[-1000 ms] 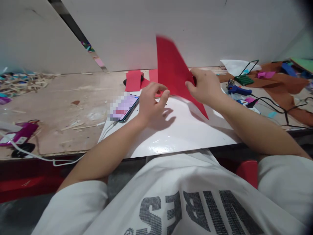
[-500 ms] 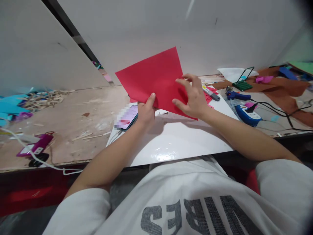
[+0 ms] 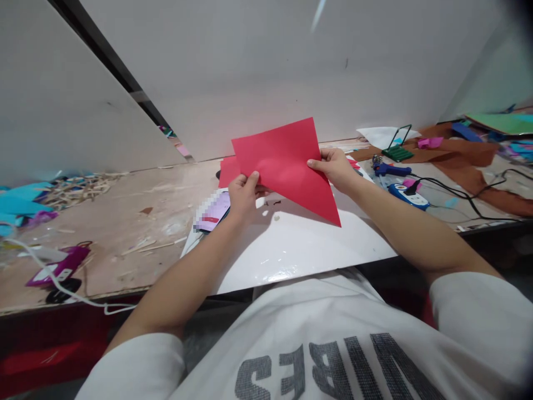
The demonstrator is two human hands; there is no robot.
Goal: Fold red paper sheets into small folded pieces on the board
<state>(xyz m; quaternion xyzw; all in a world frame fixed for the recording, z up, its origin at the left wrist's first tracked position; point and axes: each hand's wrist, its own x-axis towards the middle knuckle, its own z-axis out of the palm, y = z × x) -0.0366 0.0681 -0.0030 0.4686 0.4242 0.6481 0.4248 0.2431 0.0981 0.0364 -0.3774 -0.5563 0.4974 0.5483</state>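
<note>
A red sheet of paper (image 3: 283, 155) is held up, tilted, above a white board (image 3: 291, 250). My left hand (image 3: 245, 191) pinches its lower left edge, thumb on the near face and fingers behind. At the right edge my right hand (image 3: 335, 166) grips the sheet the same way, thumb in front. One corner of the sheet points down toward the board. Behind it, more red paper (image 3: 228, 171) shows at the left. A phone (image 3: 213, 212) with a lit screen lies on the board beside my left hand.
On the right lie a blue glue gun (image 3: 391, 168), a blue power strip (image 3: 408, 195) with black cords, a green stand (image 3: 397, 152) and brown sheets (image 3: 466, 172). Thin wood sticks (image 3: 83, 189), blue scraps (image 3: 20, 200) and a purple power strip (image 3: 60, 266) are at the left. A grey wall (image 3: 266, 66) rises behind.
My right hand was spread over the sheet's right side and now grips its right edge. The sheet has turned and shifted slightly right and down, its lower corner hanging lower.
</note>
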